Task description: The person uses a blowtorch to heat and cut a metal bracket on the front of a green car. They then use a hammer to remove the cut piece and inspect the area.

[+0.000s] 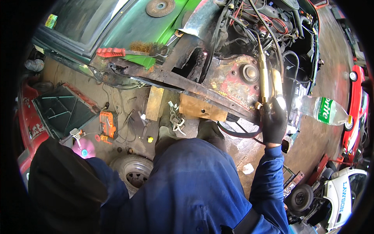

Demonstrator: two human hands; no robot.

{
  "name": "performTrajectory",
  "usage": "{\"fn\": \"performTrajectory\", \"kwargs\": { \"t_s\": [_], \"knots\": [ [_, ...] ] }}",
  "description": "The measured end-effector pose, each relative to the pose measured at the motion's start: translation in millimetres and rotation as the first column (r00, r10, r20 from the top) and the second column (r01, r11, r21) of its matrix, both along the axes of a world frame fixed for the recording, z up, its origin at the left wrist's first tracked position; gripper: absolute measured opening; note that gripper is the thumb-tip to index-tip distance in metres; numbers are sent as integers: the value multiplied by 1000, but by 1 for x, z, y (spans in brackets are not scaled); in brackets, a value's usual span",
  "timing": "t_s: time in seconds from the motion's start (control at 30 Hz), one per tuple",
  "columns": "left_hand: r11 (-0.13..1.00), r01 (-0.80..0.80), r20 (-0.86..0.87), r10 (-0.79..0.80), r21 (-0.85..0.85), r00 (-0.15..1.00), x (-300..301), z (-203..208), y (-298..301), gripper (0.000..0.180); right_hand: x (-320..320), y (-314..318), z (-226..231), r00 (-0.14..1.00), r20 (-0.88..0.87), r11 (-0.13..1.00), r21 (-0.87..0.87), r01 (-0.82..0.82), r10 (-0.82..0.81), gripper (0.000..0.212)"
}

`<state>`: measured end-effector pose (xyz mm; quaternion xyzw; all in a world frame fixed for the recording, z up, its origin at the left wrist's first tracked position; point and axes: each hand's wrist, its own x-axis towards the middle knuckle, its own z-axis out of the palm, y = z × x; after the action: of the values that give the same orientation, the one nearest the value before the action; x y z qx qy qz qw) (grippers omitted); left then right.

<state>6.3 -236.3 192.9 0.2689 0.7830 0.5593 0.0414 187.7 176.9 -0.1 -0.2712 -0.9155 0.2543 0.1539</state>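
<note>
My right hand (274, 124), in a black glove, is closed around a brass-coloured gas torch (263, 74) with a thin tube pointing toward the engine bay. Right beside the torch is a pale, shiny cylinder (277, 82); whether I hold it too cannot be made out. Below them lies the rusty, partly stripped inner wing (230, 80) with a round strut mount (249, 73). A large dark shape at the end of my left sleeve, close to the camera, looks like my gloved left hand (66, 187); its fingers cannot be told apart.
A clear bottle with a green label (326, 111) is at the right. On the green panel rest a red-handled wire brush (113, 52) and a grinding disc (160, 7). Beneath are a wheel (134, 171), cardboard (202, 108), an orange tool case (108, 124) and cables.
</note>
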Motion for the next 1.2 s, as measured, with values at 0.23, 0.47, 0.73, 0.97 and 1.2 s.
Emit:
{"fn": "performTrajectory", "kwargs": {
  "t_s": [0.23, 0.47, 0.73, 0.97, 1.2],
  "knots": [
    [999, 27, -13, -27, -26, 1000, 0, 15, -14, 33, -13, -35, 62, 979, -181, 992, -106, 72, -90, 50],
    [996, 51, 25, -50, -75, 998, 10, 18, -44, 32, 5, -110, 191, 705, -582, 868, 3, -496, 405, 48],
    [988, 126, 137, -113, -93, 984, 8, -10, -121, 30, 12, -225, 173, 776, -436, 851, -40, -523, 456, 47],
    [984, 148, 373, -99, -104, 923, 22, -93, -183, 29, 22, -293, 109, 921, -191, 825, -410, -389, 339, 40],
    [978, 188, 778, -47, -92, 626, 123, -219, -193, 28, 81, -310, 33, 952, 137, 590, -806, -53, 273, 23]
  ]
}}
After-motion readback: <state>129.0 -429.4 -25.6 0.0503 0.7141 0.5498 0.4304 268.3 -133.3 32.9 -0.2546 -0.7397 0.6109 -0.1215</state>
